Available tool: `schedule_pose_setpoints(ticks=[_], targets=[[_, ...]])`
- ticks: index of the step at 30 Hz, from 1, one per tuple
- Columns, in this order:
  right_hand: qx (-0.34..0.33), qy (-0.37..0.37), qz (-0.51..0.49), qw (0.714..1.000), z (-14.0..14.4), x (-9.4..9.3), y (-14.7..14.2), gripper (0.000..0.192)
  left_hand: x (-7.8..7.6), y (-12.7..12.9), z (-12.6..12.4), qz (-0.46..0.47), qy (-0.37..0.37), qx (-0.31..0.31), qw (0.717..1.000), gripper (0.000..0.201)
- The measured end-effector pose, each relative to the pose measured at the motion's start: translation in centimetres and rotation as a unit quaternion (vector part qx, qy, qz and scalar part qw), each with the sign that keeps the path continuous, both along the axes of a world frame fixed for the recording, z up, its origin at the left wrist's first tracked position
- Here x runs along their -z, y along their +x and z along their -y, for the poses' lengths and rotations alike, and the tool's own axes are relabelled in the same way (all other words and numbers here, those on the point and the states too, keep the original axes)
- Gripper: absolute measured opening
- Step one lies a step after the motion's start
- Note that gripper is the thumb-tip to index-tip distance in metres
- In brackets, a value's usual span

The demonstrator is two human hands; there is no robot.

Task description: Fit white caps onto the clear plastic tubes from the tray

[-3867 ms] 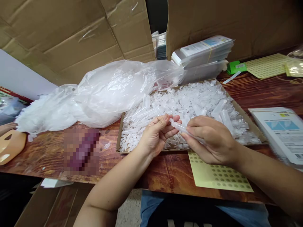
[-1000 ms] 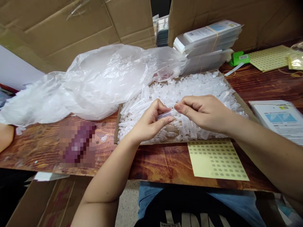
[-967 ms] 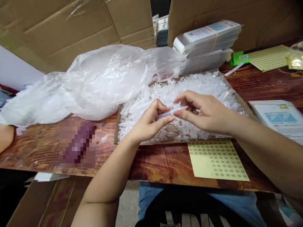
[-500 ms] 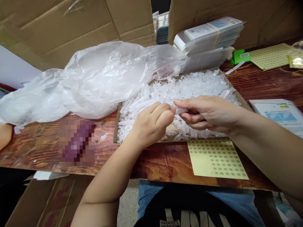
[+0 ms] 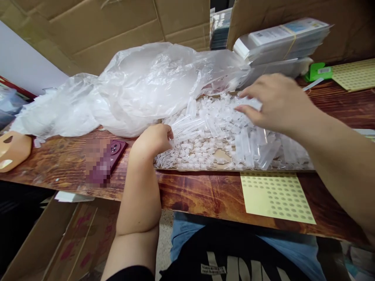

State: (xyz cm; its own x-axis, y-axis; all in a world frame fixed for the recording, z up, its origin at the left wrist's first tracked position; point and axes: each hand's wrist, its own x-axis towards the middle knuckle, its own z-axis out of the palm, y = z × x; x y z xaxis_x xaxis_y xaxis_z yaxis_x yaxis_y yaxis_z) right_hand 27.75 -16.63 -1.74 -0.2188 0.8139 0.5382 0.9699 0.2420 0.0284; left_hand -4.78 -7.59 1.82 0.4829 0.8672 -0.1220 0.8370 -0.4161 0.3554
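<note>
A shallow cardboard tray holds many small translucent plastic pieces. Clear tubes lie in its front right part, and tiny ribbed pieces are spread along the front left. My left hand bends down at the tray's left end, touching or just over the tiny pieces; its fingers are curled and mostly hidden. Over the tray's back right part is my right hand, slightly blurred, thumb and fingers apart. Something whitish shows between them, but I cannot tell it from the pieces behind.
A large clear plastic bag drapes behind and left of the tray. Banded packs of cards stand at the back right, near a green object. A yellow sticker sheet lies in front. A dark red phone lies left.
My hands were together over the middle of the tray. Now the left has gone down to the tray's left end, while the right has moved back and right, its fingers spreading. The view has shifted.
</note>
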Motion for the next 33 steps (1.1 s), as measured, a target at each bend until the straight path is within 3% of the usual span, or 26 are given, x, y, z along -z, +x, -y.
schedule_pose_setpoints(ticks=[2,3,6,10,13,18,22,26,29,33], targets=[[-0.128,-0.156,0.01,0.979,-0.3,-1.7,-4.7,0.022,-0.8,0.7,0.5,-0.075,-0.014,-0.011,0.997,0.023],[-0.159,-0.231,0.029,0.96,-0.6,-2.3,-6.9,0.021,-1.3,0.8,0.7,-0.102,-0.022,-0.012,0.994,0.021],[-0.169,-0.34,0.11,0.918,-1.7,-2.5,-11.4,0.037,-2.2,0.5,0.9,-0.087,-0.027,-0.009,0.996,0.015],[-0.134,-0.356,0.119,0.917,-2.7,-1.4,-13.1,0.032,-1.8,-0.5,0.2,0.124,-0.028,0.022,0.992,0.013],[-0.123,-0.358,0.111,0.919,-3.0,-1.0,-13.1,0.03,-0.8,-0.6,-0.6,0.312,-0.072,0.064,0.945,0.023],[-0.121,-0.321,0.093,0.935,-2.8,-0.8,-12.4,0.024,0.3,0.4,-1.0,0.477,-0.167,0.106,0.856,0.045],[-0.117,-0.265,-0.09,0.953,-1.4,-1.6,-9.7,0.015,0.6,1.3,-0.6,0.531,-0.212,0.086,0.816,0.045],[-0.14,-0.075,-0.293,0.943,1.2,-2.5,-7.1,0.01,1.1,2.3,-0.2,0.55,-0.265,0.093,0.787,0.05],[-0.144,0.07,-0.356,0.92,2.3,-2.3,-6.7,0.007,1.5,3.4,0.4,0.551,-0.318,0.11,0.764,0.053],[-0.169,0.101,-0.32,0.927,2.2,-1.9,-6.6,0.006,2.0,4.7,1.5,0.554,-0.374,0.122,0.733,0.053]])
